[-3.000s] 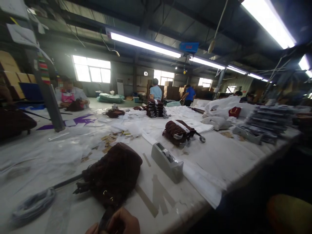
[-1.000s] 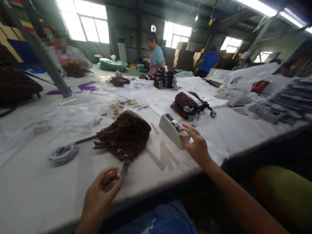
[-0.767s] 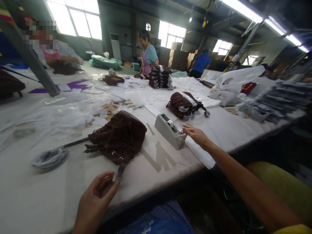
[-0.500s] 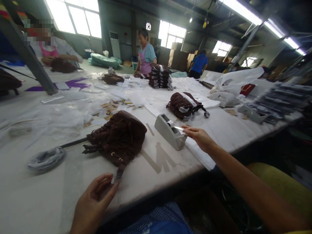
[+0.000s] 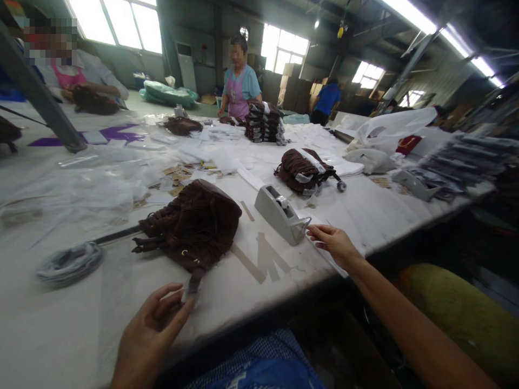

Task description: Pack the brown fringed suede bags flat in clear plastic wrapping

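Observation:
A dark brown fringed bag lies on the white table in front of me. My left hand pinches the short strap at the bag's near end, where a bit of clear or white wrapping covers the tip. To the right of the bag stands a grey tape dispenser. At its front cutting edge, my right hand has thumb and fingers closed on the end of the clear tape. From the bag's left side a dark strap runs to a coil wrapped in pale plastic.
Beyond the dispenser sits another brown bag, with a stack of wrapped brown bags farther back. Clear plastic sheets and brown tags are scattered at left. A second dispenser stands at right. Co-workers are across the table.
My right hand has moved down, bringing the tape from above the dispenser's front to its cutting edge. My left hand stays at the strap. The view has shifted slightly.

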`<state>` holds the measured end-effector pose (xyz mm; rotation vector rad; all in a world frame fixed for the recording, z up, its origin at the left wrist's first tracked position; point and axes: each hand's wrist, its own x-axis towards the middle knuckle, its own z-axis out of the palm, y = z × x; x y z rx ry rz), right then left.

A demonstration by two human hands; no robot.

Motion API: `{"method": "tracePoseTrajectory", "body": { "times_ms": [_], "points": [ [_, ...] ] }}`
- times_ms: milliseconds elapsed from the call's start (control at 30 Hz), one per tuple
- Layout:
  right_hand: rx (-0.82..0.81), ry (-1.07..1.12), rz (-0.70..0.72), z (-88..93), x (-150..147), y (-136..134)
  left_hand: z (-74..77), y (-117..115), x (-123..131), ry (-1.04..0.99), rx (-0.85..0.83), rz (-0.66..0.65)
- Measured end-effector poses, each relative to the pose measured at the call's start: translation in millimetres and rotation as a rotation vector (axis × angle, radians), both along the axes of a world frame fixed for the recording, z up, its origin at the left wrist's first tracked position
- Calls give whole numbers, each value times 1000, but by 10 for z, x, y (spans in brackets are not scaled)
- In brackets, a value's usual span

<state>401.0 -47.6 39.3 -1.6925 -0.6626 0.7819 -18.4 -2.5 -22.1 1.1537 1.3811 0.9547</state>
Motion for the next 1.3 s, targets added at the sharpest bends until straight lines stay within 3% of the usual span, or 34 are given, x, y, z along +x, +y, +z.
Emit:
{"method": "tracePoseTrajectory", "body": {
  "times_ms": [167, 267, 467, 600, 800, 1067, 1300],
  "points": [
    [17, -45, -39, -111, -190, -42, 111, -18, 24, -66, -4, 1],
    [19, -39, 178, -94, -628, -119, 171, -31, 62, -120, -2, -30],
    [77, -70, 710, 34, -1875, -85, 198, -50, 104, -182, 47, -85],
    [195, -203, 817, -20, -2321, 108, 213, -87, 116, -197, 62, -136],
    [115, -395, 833, -141, -2393, 278, 150, -79, 51, -224, 71, -167],
    [4, -405, 908, -219, -2336, 304, 78, -31, -66, -154, 71, -243],
    [76, -503, 931, -205, -2337, 205, 87, -18, -51, -170, 68, -225]
  ]
}}
